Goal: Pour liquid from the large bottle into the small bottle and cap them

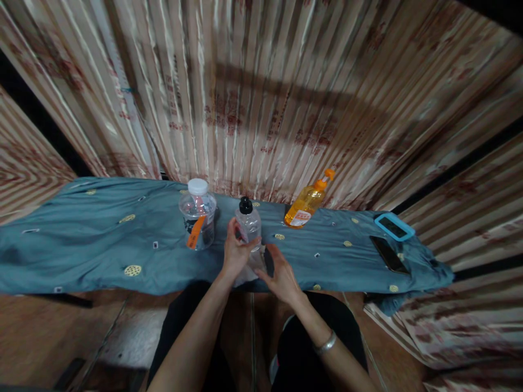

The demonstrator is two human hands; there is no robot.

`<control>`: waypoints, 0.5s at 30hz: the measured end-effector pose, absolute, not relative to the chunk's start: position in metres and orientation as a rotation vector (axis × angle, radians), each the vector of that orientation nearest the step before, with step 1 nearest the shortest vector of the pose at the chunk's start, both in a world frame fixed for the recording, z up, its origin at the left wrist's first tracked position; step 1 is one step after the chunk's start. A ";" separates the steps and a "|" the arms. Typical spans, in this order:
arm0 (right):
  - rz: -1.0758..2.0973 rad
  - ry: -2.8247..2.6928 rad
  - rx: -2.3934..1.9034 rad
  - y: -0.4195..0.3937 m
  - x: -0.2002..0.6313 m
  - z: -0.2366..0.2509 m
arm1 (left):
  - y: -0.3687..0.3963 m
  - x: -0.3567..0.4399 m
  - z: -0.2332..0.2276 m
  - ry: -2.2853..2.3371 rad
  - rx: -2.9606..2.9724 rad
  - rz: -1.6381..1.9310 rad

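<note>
A small clear bottle with a black cap is clasped by left-hand fingers; right-hand fingers are curled at its base. Light, thin-walled and easily squashed, it is best gripped mid-body.

Dim, warm light falls from about twelve o'clock; a broad dark shadow bar crosses the curtain at one o'clock. Wide-angle distortion bends edges at three and nine o'clock, with soft blur throughout

Clear plastic bottle (matt cloth)
</note>
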State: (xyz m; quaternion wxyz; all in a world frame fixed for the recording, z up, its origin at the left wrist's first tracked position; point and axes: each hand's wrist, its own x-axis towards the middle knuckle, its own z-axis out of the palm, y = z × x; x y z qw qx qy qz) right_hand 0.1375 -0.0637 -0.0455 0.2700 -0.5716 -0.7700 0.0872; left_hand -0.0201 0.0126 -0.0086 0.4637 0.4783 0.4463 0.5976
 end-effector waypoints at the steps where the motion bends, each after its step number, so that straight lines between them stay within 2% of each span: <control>1: 0.233 -2.008 -1.570 -0.062 0.139 -0.044 | 0.012 -0.014 -0.010 1.104 1.186 1.467; 8: 0.300 -1.737 -1.722 -0.031 0.152 -0.034 | 0.003 0.037 -0.029 1.087 1.275 1.357; 15: 0.527 -1.602 -1.862 -0.024 0.219 -0.025 | -0.003 0.078 -0.044 0.927 1.481 1.223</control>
